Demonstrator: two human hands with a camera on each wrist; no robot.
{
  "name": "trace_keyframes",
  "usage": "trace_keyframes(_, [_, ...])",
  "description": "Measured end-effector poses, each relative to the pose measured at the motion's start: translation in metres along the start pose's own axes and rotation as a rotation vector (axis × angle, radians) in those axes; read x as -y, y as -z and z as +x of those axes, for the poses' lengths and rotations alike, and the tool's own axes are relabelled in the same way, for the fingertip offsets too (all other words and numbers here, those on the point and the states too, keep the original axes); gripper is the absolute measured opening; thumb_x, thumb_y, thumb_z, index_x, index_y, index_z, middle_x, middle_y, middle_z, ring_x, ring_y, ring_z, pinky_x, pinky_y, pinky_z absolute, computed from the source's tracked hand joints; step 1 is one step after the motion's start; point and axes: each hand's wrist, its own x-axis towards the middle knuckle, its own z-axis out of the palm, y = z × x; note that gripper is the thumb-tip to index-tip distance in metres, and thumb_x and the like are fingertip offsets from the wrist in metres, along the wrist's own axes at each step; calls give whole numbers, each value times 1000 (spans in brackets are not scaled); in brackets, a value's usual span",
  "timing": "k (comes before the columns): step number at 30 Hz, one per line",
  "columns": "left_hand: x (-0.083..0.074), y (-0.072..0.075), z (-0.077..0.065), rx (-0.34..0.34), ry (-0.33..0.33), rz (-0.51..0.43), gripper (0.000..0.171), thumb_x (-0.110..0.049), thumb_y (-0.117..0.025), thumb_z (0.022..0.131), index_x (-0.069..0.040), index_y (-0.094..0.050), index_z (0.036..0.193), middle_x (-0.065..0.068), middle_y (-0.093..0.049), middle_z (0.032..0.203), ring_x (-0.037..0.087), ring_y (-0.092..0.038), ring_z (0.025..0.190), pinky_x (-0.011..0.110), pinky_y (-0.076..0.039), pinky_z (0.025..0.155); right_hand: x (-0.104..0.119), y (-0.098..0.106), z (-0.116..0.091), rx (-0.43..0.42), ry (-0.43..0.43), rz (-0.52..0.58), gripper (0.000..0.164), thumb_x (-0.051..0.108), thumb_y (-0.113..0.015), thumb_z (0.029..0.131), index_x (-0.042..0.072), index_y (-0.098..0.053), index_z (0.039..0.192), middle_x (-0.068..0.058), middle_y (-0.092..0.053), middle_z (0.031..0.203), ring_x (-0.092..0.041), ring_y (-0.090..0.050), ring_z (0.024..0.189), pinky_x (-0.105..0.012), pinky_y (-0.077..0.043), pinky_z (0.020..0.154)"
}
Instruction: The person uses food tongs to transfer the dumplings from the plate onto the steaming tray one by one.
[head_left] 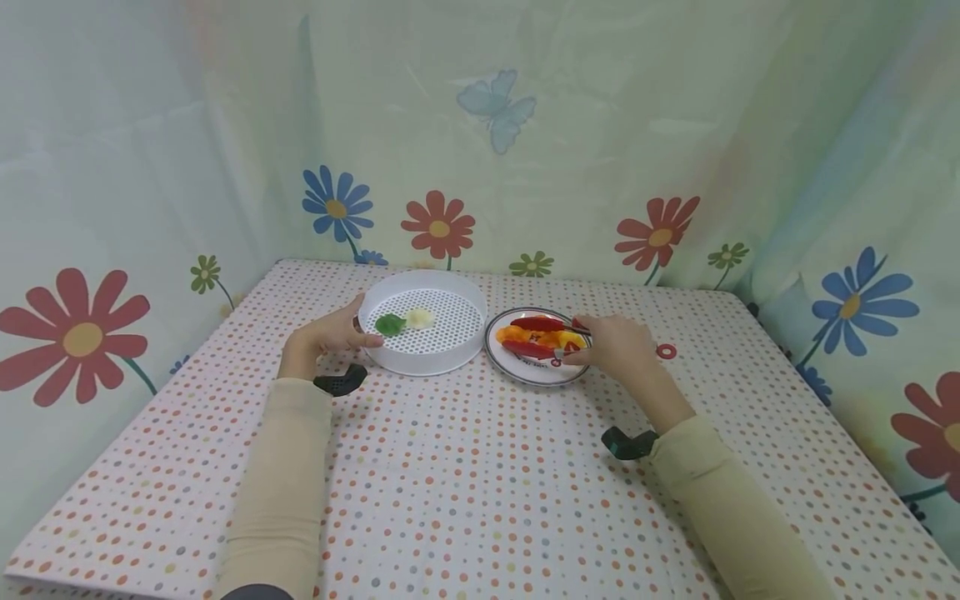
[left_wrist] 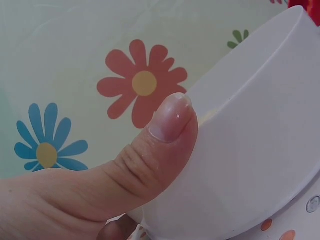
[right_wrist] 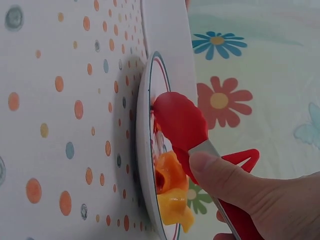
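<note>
At the back left of the table stands a round white basket [head_left: 427, 364] with a perforated bottom. My left hand [head_left: 330, 335] holds its left side, the thumb against the outer wall in the left wrist view. Inside lie a small green piece [head_left: 390, 325] and a pale yellow piece [head_left: 419, 318]. To its right is a white plate [head_left: 517, 372] with a dark-ringed rim, bearing several orange and yellow pieces [right_wrist: 172, 175]. My right hand [head_left: 618, 342] grips red-headed tongs [right_wrist: 180, 117] with metal arms. The tongs' heads are spread above the plate, over the pieces.
A polka-dot cloth covers the table [head_left: 465, 483]. Behind it and along both sides hangs a pale curtain [head_left: 570, 167] printed with flowers and a butterfly. The basket and plate stand close together near the table's back edge.
</note>
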Motion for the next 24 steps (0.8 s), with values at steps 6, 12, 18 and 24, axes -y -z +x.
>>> trace_keyframes(6, [-1, 0, 0, 1, -5, -8, 117, -33, -74, 81, -14, 18, 150, 21, 3, 159, 39, 1, 147, 60, -8, 116, 2, 0, -1, -1, -7, -4, 82, 49, -78, 71, 12, -50, 139, -24, -60, 125, -39, -56, 104, -51, -50, 82])
trace_keyframes(12, [-2, 0, -1, 5, 3, -19, 116, -32, -74, 82, -15, 19, 150, 21, 5, 159, 40, 3, 146, 61, -7, 115, 3, 0, -2, 1, -12, -16, 80, 49, -77, 72, 14, -50, 139, -24, -60, 125, -38, -57, 102, -48, -51, 80])
trace_keyframes(18, [-3, 0, -2, 3, -1, -17, 116, -32, -74, 82, -14, 19, 150, 20, 6, 159, 39, 4, 147, 61, -7, 115, 5, 1, -2, -8, -14, -20, 78, 49, -77, 72, 15, -51, 138, -23, -61, 124, -36, -57, 98, -43, -51, 75])
trace_keyframes(24, [-3, -1, -1, 2, 10, -18, 117, -32, -74, 82, -16, 20, 150, 19, 6, 159, 39, 4, 147, 61, -6, 115, 4, 2, -3, -22, -14, -20, 78, 48, -78, 72, 15, -51, 138, -24, -61, 122, -36, -58, 96, -41, -51, 71])
